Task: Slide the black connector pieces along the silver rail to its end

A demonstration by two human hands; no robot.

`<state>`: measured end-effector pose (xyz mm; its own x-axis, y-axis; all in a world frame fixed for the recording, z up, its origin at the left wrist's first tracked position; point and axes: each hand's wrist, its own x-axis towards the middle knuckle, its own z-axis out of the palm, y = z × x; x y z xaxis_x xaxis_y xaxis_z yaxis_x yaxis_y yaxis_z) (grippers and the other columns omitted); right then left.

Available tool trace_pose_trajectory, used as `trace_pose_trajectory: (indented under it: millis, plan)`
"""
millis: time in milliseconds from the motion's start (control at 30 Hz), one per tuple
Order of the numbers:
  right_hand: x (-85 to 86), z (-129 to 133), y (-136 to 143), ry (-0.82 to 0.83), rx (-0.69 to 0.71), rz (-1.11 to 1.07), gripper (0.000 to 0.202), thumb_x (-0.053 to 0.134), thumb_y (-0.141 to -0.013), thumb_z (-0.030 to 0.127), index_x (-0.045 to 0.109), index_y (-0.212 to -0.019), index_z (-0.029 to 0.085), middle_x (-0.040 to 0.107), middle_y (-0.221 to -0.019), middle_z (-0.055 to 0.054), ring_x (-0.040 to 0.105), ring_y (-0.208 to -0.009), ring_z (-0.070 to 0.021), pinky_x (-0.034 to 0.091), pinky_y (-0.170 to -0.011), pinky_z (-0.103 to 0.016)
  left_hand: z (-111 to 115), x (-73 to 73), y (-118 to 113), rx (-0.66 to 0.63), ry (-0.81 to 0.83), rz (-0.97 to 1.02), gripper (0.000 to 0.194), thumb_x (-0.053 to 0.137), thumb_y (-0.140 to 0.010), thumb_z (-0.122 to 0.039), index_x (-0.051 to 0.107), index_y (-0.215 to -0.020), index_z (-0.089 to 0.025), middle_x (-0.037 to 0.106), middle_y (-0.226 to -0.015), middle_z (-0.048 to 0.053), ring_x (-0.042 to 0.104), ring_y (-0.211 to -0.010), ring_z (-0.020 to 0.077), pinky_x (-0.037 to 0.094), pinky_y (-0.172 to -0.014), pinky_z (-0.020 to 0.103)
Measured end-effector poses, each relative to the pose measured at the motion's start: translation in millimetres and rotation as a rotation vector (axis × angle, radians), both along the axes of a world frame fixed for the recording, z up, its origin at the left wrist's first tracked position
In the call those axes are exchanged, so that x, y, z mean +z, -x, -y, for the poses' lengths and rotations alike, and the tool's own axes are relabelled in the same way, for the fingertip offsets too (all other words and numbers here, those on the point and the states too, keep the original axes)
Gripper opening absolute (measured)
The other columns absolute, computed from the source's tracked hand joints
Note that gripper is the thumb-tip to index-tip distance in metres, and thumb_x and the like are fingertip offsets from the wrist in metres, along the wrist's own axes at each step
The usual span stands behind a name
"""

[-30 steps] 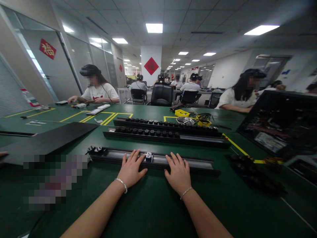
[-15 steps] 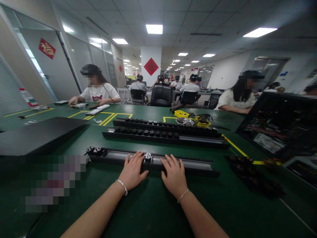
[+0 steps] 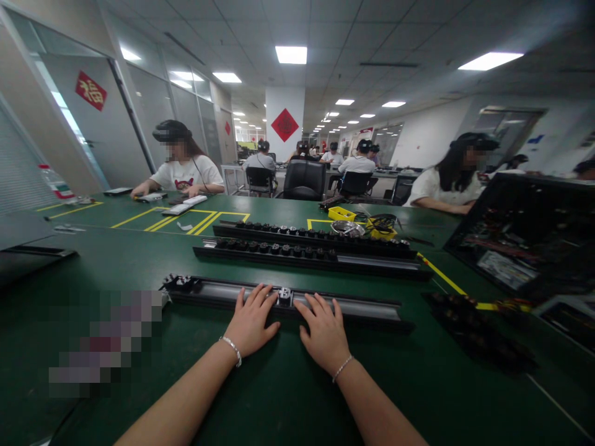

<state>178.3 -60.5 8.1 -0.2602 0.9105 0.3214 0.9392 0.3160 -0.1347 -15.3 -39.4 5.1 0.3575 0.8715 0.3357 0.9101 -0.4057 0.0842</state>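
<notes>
The nearest black metal channel (image 3: 357, 308) lies lengthwise across the table before me, its trough facing up. Inside it, near the middle, sits a small black-and-white socket module (image 3: 285, 295). My left hand (image 3: 253, 317) is spread with its fingers over the channel just left of that module. On the module's right side, my right hand (image 3: 323, 325) reaches over the channel, also with fingers extended. Both hands are open, with fingertips close to the module; whether they touch it I cannot tell. More modules (image 3: 179, 282) are grouped at the channel's left end.
Behind lie two more black channels (image 3: 381, 261) holding rows of modules. A dark pile of parts (image 3: 478, 328) and an open black case (image 3: 506, 235) are at right. Yellow trays (image 3: 341, 214) and a metal bowl (image 3: 348, 228) stand farther back. Two people (image 3: 188, 170) sit across the table.
The socket module has slid slightly right along the channel, my left fingers moving with it. My right hand has shifted slightly left. The large dark panel at left has moved mostly out of view.
</notes>
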Motion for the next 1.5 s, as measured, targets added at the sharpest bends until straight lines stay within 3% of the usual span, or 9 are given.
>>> trace_pose_trajectory:
  millis: [533,1100,1500]
  plan:
    - [3.2,0.5,0.1,0.021,0.012,-0.032,0.049,0.045,-0.078,0.023,0.044,-0.125,0.039,0.049,-0.127,0.0,0.036,-0.121,-0.0206,0.006,-0.104,-0.049,0.5,-0.2,-1.9,0.006,0.007,-0.014,0.058,0.053,-0.073,-0.038,0.039,-0.129,-0.032,0.034,-0.141,0.003,0.021,-0.132,0.0272,0.007,-0.106,0.056]
    - [1.9,-1.2,-2.6,0.002,0.031,0.009,0.049,0.043,-0.08,0.023,0.042,-0.126,0.038,0.053,-0.12,-0.002,0.042,-0.11,-0.0204,0.017,-0.099,-0.042,-0.8,-5.8,-0.4,-0.008,-0.031,-0.026,0.059,0.049,-0.076,-0.045,0.034,-0.131,-0.032,0.033,-0.142,0.002,0.022,-0.132,0.0251,0.006,-0.107,0.055]
    - [0.9,-1.7,-2.4,-0.033,0.029,0.005,0.048,0.045,-0.079,0.021,0.045,-0.125,0.037,0.056,-0.116,-0.002,0.045,-0.105,-0.0194,0.02,-0.096,-0.039,1.3,-1.4,-1.5,-0.002,-0.005,-0.032,0.062,0.053,-0.074,-0.037,0.033,-0.132,-0.032,0.033,-0.142,0.003,0.022,-0.132,0.0257,0.006,-0.106,0.056]
